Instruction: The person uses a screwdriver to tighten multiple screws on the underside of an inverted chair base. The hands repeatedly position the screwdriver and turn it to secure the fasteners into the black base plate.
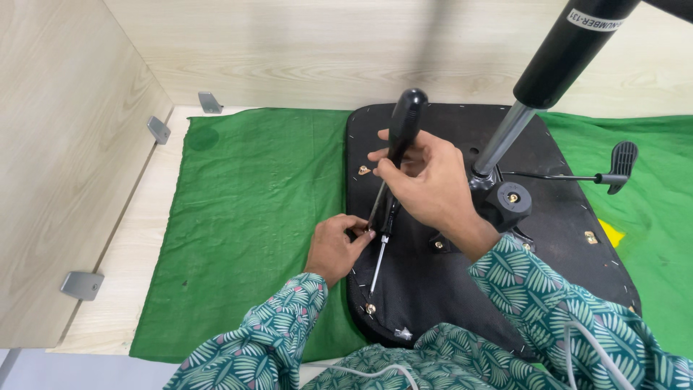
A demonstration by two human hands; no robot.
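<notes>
- Upturned black fabric-covered chair seat base (433, 289) — lies underside up on a green cloth (245, 217) spread over a pale wooden bench, right of centre and running from near to far.
- Black-handled screwdriver (399, 137) — stands tilted, handle far, its slim steel shaft reaching down to a brass-coloured screw (370, 308) at the near left edge of the seat base.
- Right hand (433, 184) — clasps the lower part of the handle, fingers wrapped round it.
- Left hand (333, 245) — pinches the shaft between fingertips, steadying it just left of the seat edge.
- Black and chrome gas-lift column (538, 79) — rises from the seat's centre toward the far right; a black lever paddle (621, 165) juts right.
- Step in hand, as judged — seating the tip in the screw; the next move calls for straight downward pressure and a steady twist, lest the tip slip.
</notes>
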